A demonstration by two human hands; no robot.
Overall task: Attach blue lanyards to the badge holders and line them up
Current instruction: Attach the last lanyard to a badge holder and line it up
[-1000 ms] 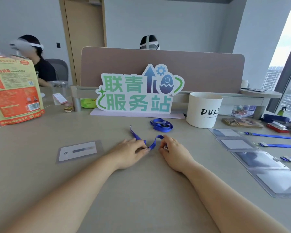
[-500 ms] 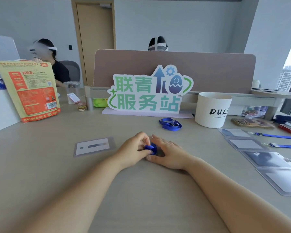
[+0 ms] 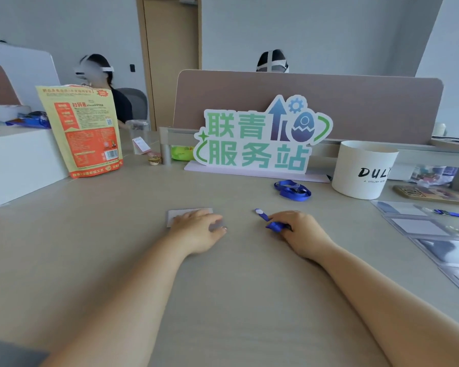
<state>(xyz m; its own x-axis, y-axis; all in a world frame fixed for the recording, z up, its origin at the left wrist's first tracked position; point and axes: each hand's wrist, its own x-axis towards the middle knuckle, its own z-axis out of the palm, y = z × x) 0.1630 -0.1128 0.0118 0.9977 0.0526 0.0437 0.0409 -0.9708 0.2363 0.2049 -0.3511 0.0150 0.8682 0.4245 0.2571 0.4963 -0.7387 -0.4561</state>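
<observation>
My right hand grips a bunched blue lanyard on the table; its clip end sticks out to the upper left. My left hand lies flat with straight fingers on a clear badge holder, covering most of it. A second blue lanyard lies coiled further back, near the sign. At the right edge a row of several badge holders lies on the table, with blue lanyards attached to the far ones.
A green sign stands at the back centre, a white DULY tub to its right, an orange snack bag and a white box to the left. Two people sit beyond the desk divider.
My hands have parted: the left moved left onto the badge holder, while the right kept the bunched lanyard. The camera view has swung left.
</observation>
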